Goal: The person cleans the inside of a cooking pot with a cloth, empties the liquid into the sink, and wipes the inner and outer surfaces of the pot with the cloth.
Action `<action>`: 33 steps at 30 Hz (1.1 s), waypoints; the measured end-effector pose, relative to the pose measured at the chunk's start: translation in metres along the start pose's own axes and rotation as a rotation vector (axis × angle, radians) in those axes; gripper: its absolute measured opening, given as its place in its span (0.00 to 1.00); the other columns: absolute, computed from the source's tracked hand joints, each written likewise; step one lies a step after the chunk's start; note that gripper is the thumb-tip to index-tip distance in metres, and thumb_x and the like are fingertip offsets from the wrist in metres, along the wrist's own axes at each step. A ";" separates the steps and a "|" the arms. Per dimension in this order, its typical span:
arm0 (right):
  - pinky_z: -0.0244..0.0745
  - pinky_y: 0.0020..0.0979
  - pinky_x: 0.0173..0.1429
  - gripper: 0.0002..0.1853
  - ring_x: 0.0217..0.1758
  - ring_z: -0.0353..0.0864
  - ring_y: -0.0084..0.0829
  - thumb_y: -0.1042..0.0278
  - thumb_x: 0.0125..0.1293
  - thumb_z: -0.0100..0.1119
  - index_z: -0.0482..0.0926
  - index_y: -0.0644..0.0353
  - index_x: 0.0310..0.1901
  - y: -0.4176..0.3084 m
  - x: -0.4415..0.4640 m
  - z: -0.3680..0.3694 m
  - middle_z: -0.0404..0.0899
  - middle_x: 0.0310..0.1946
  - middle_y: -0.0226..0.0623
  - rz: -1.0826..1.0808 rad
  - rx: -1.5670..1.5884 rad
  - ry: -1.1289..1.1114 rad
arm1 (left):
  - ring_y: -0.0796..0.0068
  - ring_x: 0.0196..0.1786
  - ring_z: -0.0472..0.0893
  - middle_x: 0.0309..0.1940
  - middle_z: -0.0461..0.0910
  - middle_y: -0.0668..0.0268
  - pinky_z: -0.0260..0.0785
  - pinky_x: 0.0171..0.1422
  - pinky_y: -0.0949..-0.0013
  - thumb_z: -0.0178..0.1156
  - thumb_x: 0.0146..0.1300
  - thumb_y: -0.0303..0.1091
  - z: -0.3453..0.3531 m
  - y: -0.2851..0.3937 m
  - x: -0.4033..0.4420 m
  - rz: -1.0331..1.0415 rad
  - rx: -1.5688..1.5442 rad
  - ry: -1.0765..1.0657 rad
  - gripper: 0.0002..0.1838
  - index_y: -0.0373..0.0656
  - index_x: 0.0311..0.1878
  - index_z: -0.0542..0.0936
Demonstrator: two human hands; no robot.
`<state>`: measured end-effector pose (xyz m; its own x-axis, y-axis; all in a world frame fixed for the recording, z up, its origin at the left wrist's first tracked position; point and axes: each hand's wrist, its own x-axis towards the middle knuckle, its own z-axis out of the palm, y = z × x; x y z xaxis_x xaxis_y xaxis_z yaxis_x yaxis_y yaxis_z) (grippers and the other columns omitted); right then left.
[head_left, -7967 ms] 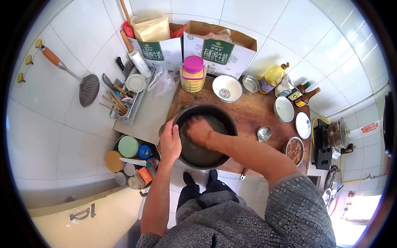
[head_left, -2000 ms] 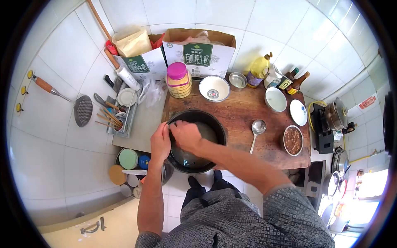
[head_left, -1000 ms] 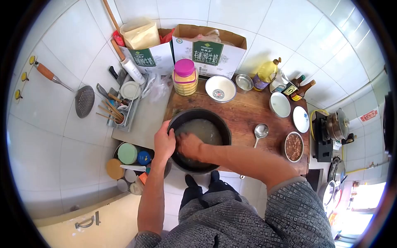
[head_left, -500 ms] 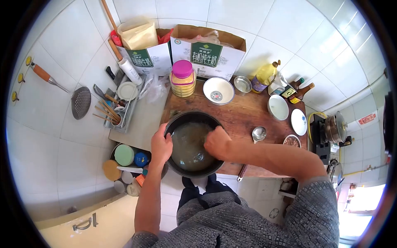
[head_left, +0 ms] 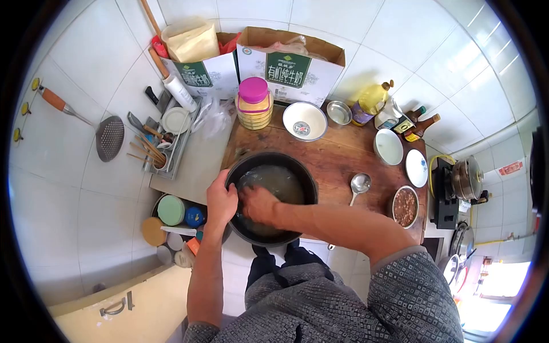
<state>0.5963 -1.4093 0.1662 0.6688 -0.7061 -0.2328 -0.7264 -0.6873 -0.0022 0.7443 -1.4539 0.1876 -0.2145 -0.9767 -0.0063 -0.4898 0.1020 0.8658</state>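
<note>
Black pot [head_left: 307, 186] at the tabletop's [head_left: 343, 150] eight o'clock holds cloudy liquid [head_left: 274, 174]; the left hand [head_left: 222, 200] clasps its rim at nine o'clock. The right hand [head_left: 260, 204] dips inside (blurred, so I cannot tell its grip). At three o'clock lies a ladle [head_left: 360, 183].

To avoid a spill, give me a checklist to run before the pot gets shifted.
1. Left hand gripping the pot's rim: ok.
2. Right hand out of the pot: not ok, it is down inside.
3. Pot's base fully on the table: cannot tell, base hidden.
4. Ladle's bowl apart from the pot: ok.
5. Bowl of brown pieces upright, apart from the pot: ok.
</note>
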 end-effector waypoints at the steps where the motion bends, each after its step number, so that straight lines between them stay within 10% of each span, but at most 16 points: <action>1: 0.75 0.38 0.54 0.11 0.58 0.77 0.37 0.61 0.60 0.60 0.90 0.51 0.37 0.007 0.006 0.000 0.82 0.49 0.39 0.020 -0.046 0.022 | 0.45 0.49 0.85 0.44 0.85 0.46 0.75 0.55 0.57 0.57 0.63 0.21 0.000 0.000 0.000 0.016 0.009 0.007 0.20 0.39 0.59 0.78; 14: 0.83 0.38 0.51 0.12 0.56 0.88 0.36 0.64 0.64 0.62 0.91 0.48 0.46 0.027 -0.039 0.000 0.89 0.50 0.36 0.117 -0.054 -0.620 | 0.42 0.44 0.83 0.40 0.84 0.45 0.74 0.50 0.53 0.56 0.63 0.22 0.004 -0.004 -0.002 0.032 -0.050 0.047 0.18 0.41 0.57 0.79; 26: 0.81 0.42 0.49 0.09 0.53 0.83 0.44 0.66 0.61 0.60 0.89 0.56 0.37 0.013 0.015 0.001 0.85 0.47 0.44 0.163 0.102 0.065 | 0.41 0.48 0.83 0.42 0.84 0.44 0.74 0.53 0.52 0.56 0.64 0.23 0.003 -0.006 -0.001 0.028 0.004 0.040 0.19 0.39 0.58 0.79; 33: 0.80 0.37 0.48 0.10 0.54 0.83 0.38 0.64 0.65 0.61 0.90 0.53 0.42 0.053 -0.026 -0.007 0.86 0.50 0.38 0.330 -0.084 -0.188 | 0.53 0.49 0.86 0.46 0.86 0.49 0.75 0.57 0.60 0.58 0.65 0.22 0.000 0.006 -0.004 -0.049 0.074 0.035 0.18 0.36 0.59 0.78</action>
<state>0.5415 -1.4290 0.1785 0.3549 -0.8534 -0.3818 -0.8770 -0.4454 0.1803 0.7420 -1.4490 0.1925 -0.1604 -0.9866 -0.0290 -0.5599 0.0667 0.8258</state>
